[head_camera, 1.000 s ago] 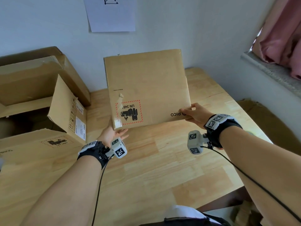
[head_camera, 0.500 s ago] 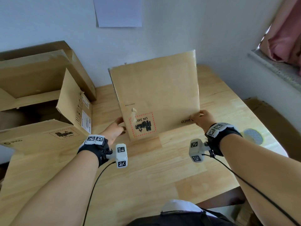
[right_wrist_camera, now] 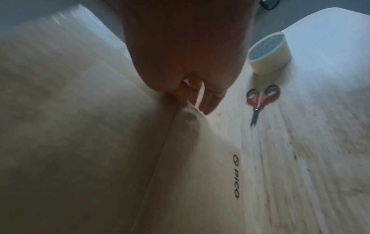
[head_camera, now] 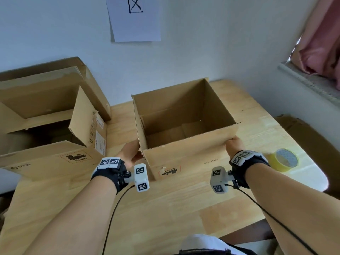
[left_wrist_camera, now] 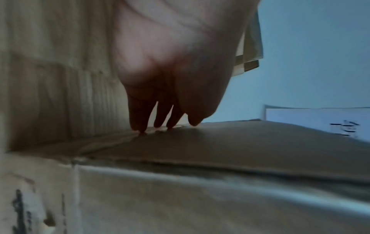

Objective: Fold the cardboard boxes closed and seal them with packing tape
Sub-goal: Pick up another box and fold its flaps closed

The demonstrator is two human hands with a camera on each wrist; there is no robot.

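Cardboard is what the small box [head_camera: 185, 126] is made of; it is held open side up, between both hands, over the middle of the wooden table [head_camera: 165, 208], though contact with the tabletop cannot be judged. Its near left corner is met by the left hand [head_camera: 128, 153], whose straight fingers [left_wrist_camera: 140, 115] are held close together with their tips on a cardboard panel. Its near right corner is gripped by the right hand [head_camera: 234, 144], a cardboard edge being pinched between the fingers [right_wrist_camera: 208, 101] and thumb. A roll of yellowish tape [head_camera: 284, 160] is seen on the table just right of that hand, and red-handled scissors [right_wrist_camera: 260, 101] lie beyond it. A larger open box [head_camera: 46, 126] stands at the table's left side. Behind, a pale wall is seen with a sheet of paper [head_camera: 135, 19] fixed to it, and a pink curtain [head_camera: 320, 43] hangs over a stone sill at the right.
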